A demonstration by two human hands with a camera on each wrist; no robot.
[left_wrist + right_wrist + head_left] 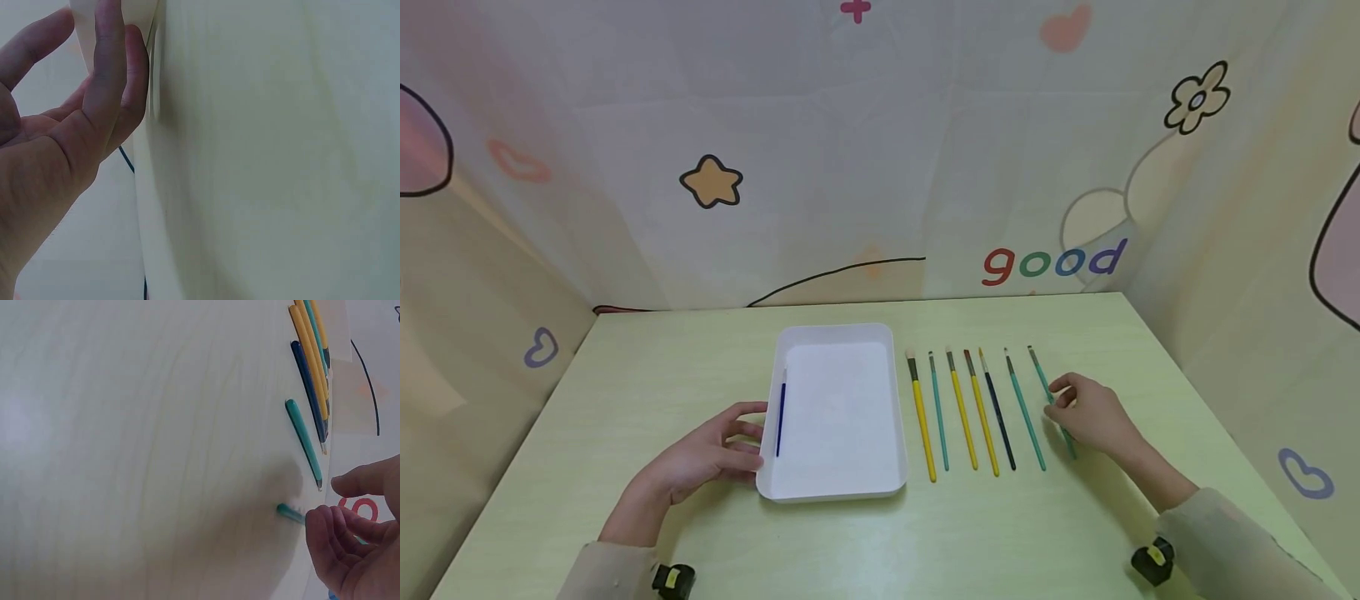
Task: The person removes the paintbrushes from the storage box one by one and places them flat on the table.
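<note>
A white rectangular tray (850,408) lies on the table with a slim dark-blue paintbrush (781,421) along its left inner side. My left hand (707,450) rests its loosely bent fingertips against the tray's left wall; the left wrist view shows the fingers (109,69) spread beside it. My right hand (1093,412) is over the rightmost teal paintbrush (1045,375). In the right wrist view, thumb and fingers (322,540) stand apart, and the teal brush handle (289,512) partly disappears behind the fingers. I see no grip on the brush.
Between tray and right hand several paintbrushes lie in a row: yellow ones (922,425), a thin teal one (940,417), a dark one (1000,425) and another teal one (1026,412). A printed curtain (850,183) surrounds the pale wooden table (685,367) behind and at both sides.
</note>
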